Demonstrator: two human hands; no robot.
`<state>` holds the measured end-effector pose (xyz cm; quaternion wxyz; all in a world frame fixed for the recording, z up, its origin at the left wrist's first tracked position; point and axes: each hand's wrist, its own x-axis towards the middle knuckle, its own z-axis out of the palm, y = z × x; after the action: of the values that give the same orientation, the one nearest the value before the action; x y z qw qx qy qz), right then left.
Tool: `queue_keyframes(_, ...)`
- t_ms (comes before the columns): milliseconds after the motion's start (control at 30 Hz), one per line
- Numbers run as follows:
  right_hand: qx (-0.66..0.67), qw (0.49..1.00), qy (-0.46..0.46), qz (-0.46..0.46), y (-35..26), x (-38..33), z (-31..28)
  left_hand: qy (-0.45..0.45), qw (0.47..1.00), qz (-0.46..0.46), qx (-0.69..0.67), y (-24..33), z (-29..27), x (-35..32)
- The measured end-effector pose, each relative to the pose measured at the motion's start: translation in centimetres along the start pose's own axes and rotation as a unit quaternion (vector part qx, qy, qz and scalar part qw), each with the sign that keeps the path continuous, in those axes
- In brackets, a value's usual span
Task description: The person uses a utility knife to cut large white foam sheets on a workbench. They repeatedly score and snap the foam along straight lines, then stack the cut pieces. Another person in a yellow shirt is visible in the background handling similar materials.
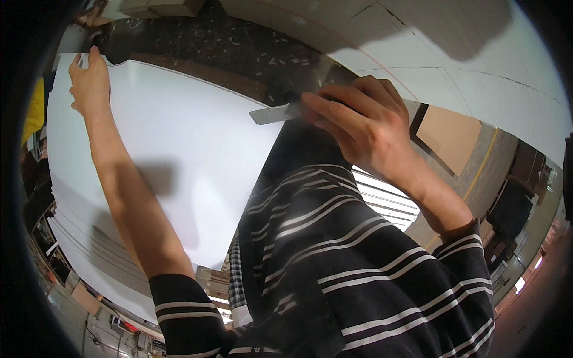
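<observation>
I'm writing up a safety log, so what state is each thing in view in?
Right hand: closed around a bladed tool.
Bladed tool: held, grey blade exposed; handle mostly hidden.
Left hand: at the white sheet's upper edge; grip unclear.
White sheet: spread out, unfolded.
Dark surface: littered with small pale scraps.
Striped shirt: worn, creased.

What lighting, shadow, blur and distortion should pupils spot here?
Head view throughout: the white sheet is brightly lit; a soft shadow lies on it beside the left forearm; detail is lost where the right hand holds the flat blade; fisheye curvature bends edges, corners black.
</observation>
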<state>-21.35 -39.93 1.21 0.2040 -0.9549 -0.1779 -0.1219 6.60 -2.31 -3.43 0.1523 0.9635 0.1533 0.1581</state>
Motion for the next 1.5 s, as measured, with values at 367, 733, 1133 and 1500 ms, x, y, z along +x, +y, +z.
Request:
queue_keyframes(367, 0.006, 1.000, 0.027, -0.011, -0.3, 3.4, 2.1, 0.012, 0.995, 0.007, -0.100, 1.5, -0.6, -2.1)
queue_keyframes(733, 0.011, 0.999, 0.031, -0.019, -1.0, 7.7, 3.8, 0.026, 0.984, -0.008, -0.175, 2.9, -1.4, -3.5)
queue_keyframes(1133, 0.052, 0.996, 0.045, -0.050, -0.9, 13.3, 7.2, 0.041, 0.952, -0.075, -0.295, 4.6, -3.8, -5.3)
queue_keyframes(1500, 0.080, 0.990, 0.038, -0.105, -1.4, 18.2, 8.7, 0.090, 0.930, -0.060, -0.351, 2.6, -4.4, -5.1)
